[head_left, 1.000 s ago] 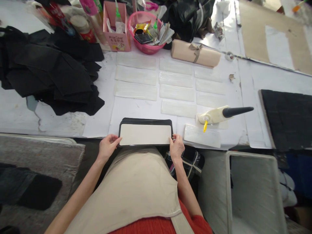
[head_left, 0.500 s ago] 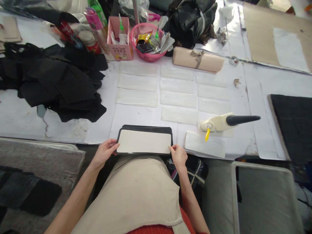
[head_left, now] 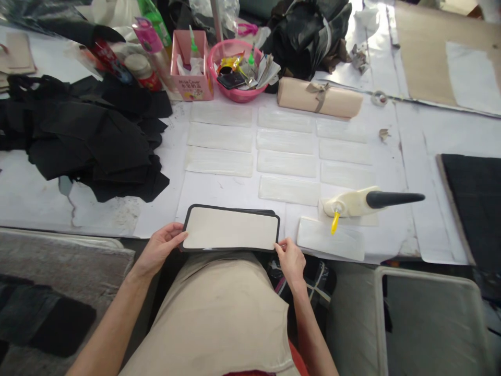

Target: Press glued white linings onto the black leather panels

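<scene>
A cream panel with a black border (head_left: 231,228) lies at the table's front edge, on top of another black piece that shows along its back side. My left hand (head_left: 166,244) pinches its left end between thumb and fingers. At the other end, my right hand (head_left: 290,257) grips the lower right corner. Right of the panel is a pale translucent strip (head_left: 330,239), and behind that a cream dispenser with a black handle and yellow tip (head_left: 354,202). Several similar strips (head_left: 288,162) lie in columns behind the panel.
Black fabric pieces (head_left: 90,133) are heaped at the left. A pink box (head_left: 193,89), a pink basket (head_left: 239,94) and a tied beige roll (head_left: 297,95) stand farther back. A grey bin (head_left: 430,277) is at the lower right.
The bordered panel has shifted slightly left and now covers more of the black piece beneath it. Both hands still hold its ends.
</scene>
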Demonstrator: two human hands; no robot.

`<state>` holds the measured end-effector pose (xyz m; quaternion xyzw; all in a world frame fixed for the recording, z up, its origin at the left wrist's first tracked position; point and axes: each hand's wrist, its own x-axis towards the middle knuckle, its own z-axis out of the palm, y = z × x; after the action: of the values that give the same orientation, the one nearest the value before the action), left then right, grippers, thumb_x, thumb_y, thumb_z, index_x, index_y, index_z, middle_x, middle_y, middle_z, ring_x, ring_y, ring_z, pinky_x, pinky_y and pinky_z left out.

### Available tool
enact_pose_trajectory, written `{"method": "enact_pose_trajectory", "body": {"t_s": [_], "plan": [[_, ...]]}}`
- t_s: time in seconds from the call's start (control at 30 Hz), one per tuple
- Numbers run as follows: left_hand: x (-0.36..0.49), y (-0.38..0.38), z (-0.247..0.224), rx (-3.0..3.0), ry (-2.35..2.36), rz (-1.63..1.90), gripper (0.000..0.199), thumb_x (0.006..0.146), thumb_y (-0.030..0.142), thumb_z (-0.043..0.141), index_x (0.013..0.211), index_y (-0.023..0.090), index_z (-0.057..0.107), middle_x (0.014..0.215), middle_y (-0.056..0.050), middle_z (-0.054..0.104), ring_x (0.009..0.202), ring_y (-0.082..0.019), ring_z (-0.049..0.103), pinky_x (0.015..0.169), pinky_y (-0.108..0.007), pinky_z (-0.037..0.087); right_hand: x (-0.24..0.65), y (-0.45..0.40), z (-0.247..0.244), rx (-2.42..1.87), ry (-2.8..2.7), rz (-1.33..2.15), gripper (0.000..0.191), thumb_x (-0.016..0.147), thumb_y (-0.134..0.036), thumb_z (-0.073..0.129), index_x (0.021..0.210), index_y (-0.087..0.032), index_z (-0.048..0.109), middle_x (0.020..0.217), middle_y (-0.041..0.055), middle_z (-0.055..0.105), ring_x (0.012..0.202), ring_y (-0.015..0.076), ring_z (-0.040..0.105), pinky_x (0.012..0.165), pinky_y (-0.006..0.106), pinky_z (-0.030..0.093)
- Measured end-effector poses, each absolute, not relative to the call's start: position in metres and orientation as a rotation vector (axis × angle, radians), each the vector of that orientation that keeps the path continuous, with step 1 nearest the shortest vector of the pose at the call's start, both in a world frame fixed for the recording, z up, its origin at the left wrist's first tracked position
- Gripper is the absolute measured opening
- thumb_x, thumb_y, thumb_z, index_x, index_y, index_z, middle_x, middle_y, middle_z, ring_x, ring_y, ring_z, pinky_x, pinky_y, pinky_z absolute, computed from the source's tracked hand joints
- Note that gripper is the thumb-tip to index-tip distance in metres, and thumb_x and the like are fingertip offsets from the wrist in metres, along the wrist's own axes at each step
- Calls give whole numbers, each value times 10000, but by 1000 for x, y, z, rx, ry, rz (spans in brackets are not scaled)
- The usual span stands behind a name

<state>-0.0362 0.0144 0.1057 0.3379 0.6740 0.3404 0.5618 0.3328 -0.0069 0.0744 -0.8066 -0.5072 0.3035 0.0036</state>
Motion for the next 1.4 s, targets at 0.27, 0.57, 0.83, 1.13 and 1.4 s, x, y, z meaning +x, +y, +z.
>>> {"method": "enact_pose_trajectory", "body": {"t_s": [0.27, 0.57, 0.83, 1.13, 1.4], "plan": [[-55, 57, 101, 843, 1487, 816, 470, 620, 456, 868, 924, 175, 645, 766, -26, 708, 649, -153, 642, 579, -246, 507, 311, -4, 80, -2550, -1471, 941, 145, 911, -350, 582, 896, -226, 657, 792, 13, 723, 776, 202, 685, 639, 270, 389], [-74, 92, 85, 839, 1389, 773, 453, 626, 445, 865, 919, 180, 643, 737, -11, 681, 607, -138, 603, 542, -244, 486, 294, 10, 86, -2668, -1469, 885, 161, 909, -346, 563, 861, -228, 662, 811, 20, 712, 794, 213, 674, 637, 281, 381], [-62, 89, 87, 856, 1303, 700, 424, 666, 450, 836, 935, 191, 637, 779, -29, 697, 676, -165, 627, 611, -270, 511, 292, 8, 82, -2621, -1374, 834, 236, 885, -364, 562, 1047, -216, 649, 944, 36, 727, 841, 210, 682, 681, 288, 425], [-60, 81, 124, 931, 1227, 645, 348, 667, 453, 825, 858, 199, 684, 821, -58, 721, 748, -207, 659, 710, -316, 542, 299, 13, 67, -2462, -1185, 934, 363, 826, -435, 564, 1091, -198, 639, 819, 17, 708, 790, 227, 680, 691, 307, 448], [-58, 78, 144, 990, 1315, 640, 381, 586, 477, 856, 817, 213, 707, 746, -45, 689, 703, -215, 626, 659, -329, 541, 296, 32, 82, -2054, -1673, 663, 478, 840, -301, 616, 1302, -199, 554, 1313, 113, 611, 1229, 247, 553, 991, 391, 471]]}}
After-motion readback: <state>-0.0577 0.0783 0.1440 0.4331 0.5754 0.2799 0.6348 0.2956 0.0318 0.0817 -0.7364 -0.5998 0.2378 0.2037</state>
